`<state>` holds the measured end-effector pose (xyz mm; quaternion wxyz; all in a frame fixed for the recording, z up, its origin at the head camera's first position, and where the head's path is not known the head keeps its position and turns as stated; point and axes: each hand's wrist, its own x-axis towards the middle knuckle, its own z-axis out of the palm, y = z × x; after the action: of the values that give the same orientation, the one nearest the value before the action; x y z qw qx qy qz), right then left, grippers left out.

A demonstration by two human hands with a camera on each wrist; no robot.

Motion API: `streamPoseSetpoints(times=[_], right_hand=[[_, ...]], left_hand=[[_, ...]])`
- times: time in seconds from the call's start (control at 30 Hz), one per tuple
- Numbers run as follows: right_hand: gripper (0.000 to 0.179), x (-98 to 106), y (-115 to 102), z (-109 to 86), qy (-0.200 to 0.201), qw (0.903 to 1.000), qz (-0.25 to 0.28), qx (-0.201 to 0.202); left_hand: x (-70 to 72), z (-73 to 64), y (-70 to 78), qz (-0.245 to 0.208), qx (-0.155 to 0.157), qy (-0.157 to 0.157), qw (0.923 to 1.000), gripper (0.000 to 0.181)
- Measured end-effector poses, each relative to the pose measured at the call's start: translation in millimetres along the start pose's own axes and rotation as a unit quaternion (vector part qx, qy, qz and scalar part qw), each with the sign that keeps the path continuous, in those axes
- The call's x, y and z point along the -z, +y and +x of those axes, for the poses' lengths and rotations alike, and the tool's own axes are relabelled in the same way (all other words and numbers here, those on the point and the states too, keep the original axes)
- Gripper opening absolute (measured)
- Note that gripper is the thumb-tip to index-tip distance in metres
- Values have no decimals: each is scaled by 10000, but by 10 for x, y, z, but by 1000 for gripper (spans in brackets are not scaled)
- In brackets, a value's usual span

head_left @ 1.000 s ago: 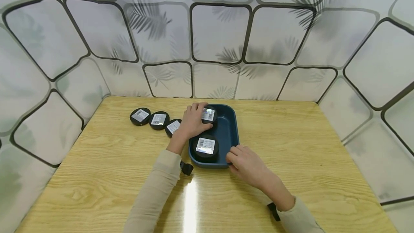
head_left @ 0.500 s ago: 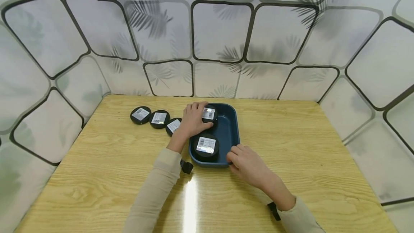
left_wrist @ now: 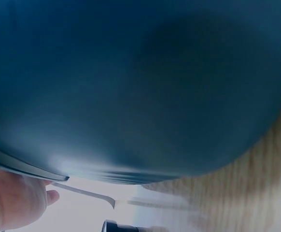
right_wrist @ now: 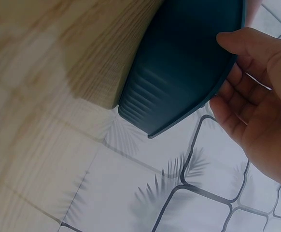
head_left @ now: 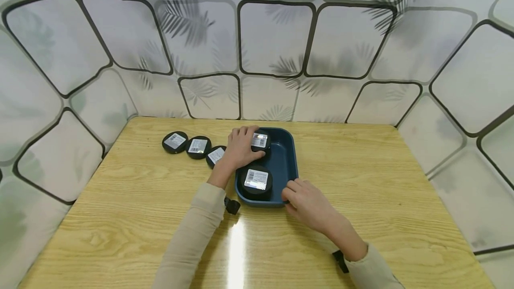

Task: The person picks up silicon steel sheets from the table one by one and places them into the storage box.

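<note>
While inside tray (head_left: 283,164), disc (head_left: 260,140) in fingers (head_left: 242,132)

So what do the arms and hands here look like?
They're a person's: the left hand and right hand wear no gloves. A creased beige fabric sleeve covers the left forearm, with a matching right sleeve. A small black blocky device shows at the left wrist; a partly hidden black piece shows near the right cuff.

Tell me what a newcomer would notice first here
Probably the blue tray at the centre, with the right hand pinching its near right corner. The left hand holds a round black container at the tray's far left; a second container sits inside, near left. Three labelled black discs slant away to the left.
</note>
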<state>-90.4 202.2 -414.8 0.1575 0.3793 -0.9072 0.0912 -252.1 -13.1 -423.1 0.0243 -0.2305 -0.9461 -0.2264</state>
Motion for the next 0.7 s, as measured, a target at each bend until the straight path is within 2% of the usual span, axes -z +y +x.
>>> streamPoseSetpoints(times=[0.7], right_hand=[[22, 4, 4, 5, -178, 9998, -24, -70]], left_hand=[[25, -83, -12, -99, -79, -103, 9999, 76]])
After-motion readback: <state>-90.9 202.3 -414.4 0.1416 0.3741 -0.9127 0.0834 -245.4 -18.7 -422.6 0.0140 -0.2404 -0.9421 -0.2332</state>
